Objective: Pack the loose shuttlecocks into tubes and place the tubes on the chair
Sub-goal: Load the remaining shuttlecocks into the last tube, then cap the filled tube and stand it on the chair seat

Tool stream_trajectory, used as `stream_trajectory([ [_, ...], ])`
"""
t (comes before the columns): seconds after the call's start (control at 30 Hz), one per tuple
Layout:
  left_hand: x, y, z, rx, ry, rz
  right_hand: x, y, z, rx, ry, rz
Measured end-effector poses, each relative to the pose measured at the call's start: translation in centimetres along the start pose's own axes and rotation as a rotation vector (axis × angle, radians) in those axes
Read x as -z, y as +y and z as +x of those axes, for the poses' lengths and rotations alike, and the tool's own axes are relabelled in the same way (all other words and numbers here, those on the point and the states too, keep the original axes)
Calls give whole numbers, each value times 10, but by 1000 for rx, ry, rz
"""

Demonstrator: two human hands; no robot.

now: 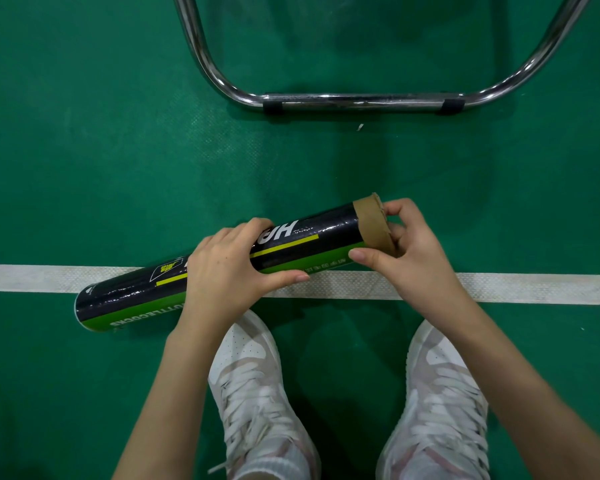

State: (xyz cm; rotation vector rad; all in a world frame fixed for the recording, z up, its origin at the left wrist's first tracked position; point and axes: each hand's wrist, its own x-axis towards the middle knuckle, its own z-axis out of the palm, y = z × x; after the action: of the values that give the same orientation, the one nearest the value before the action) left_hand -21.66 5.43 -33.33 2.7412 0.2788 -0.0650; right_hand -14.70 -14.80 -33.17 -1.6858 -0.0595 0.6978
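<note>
My left hand point(234, 263) wraps tube point(219, 265) mid-frame, held slantwise over white line point(499, 289). My right hand point(407, 242) pinches brown end cap point(373, 225). Risk: cap slips, tube rolls. Chair frame point(354, 98) top centre.

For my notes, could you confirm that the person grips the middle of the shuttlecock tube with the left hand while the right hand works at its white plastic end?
Not quite: the end is brown cardboard, not white plastic. The head view shows the left hand gripping the middle of the shuttlecock tube and the right hand working at that end.
</note>
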Motion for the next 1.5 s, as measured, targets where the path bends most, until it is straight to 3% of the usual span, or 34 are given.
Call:
stream_trajectory([
  [0.27, 1, -1, 0, 11, -16, 9, 1, -2, 2, 0, -41, 5],
  [0.5, 4, 1, 2, 66, -81, 2, -1, -1, 2, 15, -13, 3],
  [0.63, 4, -1, 5, 87, -203, 18, -3, 1, 1, 28, -2, 18],
  [0.8, 2, -3, 3, 62, -195, 60, -1, 1, 0, 65, 8, 43],
  [1.1, 23, 11, 19, 80, -32, -1, 12, -30, 11, 260, 41, -6],
  [1.5, 128, 64, 49, -61, 312, -2, 45, -153, -7, 648, 132, -79],
])
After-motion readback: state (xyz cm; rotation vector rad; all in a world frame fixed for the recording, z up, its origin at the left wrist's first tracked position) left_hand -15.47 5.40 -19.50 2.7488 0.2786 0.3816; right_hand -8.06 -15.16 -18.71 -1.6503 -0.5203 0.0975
